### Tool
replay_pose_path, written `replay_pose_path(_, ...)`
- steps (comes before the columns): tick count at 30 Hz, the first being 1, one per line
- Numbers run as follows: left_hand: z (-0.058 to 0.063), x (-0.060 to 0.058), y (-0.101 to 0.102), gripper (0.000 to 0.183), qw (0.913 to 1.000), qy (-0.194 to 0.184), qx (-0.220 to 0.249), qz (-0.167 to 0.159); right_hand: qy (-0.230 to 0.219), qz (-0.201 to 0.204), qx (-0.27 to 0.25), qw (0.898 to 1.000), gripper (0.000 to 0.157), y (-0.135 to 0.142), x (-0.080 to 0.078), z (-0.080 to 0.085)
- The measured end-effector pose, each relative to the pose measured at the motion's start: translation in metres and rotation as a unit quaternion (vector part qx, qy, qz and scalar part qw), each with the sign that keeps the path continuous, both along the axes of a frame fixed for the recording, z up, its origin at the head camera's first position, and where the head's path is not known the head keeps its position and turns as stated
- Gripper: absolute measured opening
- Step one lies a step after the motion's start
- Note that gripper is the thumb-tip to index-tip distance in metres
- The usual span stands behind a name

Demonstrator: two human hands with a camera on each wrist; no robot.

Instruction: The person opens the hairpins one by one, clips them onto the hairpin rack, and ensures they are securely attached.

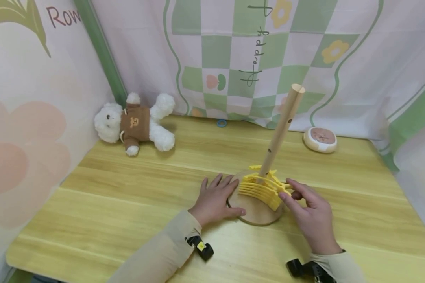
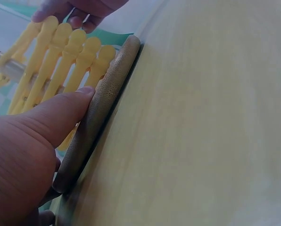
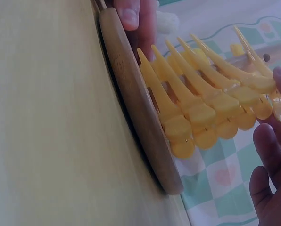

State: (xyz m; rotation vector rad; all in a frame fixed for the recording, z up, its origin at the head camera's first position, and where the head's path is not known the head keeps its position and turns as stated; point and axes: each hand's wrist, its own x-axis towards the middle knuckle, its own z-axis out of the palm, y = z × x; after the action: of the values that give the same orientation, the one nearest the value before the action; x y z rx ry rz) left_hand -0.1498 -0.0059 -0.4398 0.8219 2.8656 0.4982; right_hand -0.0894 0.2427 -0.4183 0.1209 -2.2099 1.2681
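Observation:
A wooden pole [image 1: 281, 129] rises, leaning in the head view, from a round wooden base [image 1: 256, 216]. Several curved yellow plastic pieces [image 3: 202, 113] with knobbed ends lie stacked in layers at the pole's foot; I cannot tell exactly what they are. My left hand [image 1: 214, 200] rests on the left edge of the base, fingers spread, the thumb [image 2: 70, 106] along its near rim. On the right, my right hand [image 1: 313, 216] pinches the end of the uppermost yellow piece [image 1: 285, 191] between thumb and fingers. That piece sits tilted, its held end raised from the stack.
A white plush toy [image 1: 136, 122] in a brown top lies at the back left. Near the curtain are a small blue ring [image 1: 221, 123] and a round cream-and-pink device [image 1: 320, 139]. Patterned cloth [image 1: 244, 59] hangs along the table's back edge.

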Motion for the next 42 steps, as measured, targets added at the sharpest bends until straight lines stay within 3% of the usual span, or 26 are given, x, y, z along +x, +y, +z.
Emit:
replay_pose_path(20, 0.001, 0.000, -0.001, 0.094, 1.0000, 0.003, 0.002, 0.000, -0.001, -0.001, -0.022, 1.000, 0.037, -0.010, 0.000, 0.000)
replay_pose_path(42, 0.001, 0.000, 0.002, 0.094, 1.0000, 0.007, 0.001, 0.000, 0.009, 0.008, 0.002, 1.000, 0.040, -0.013, 0.002, 0.002)
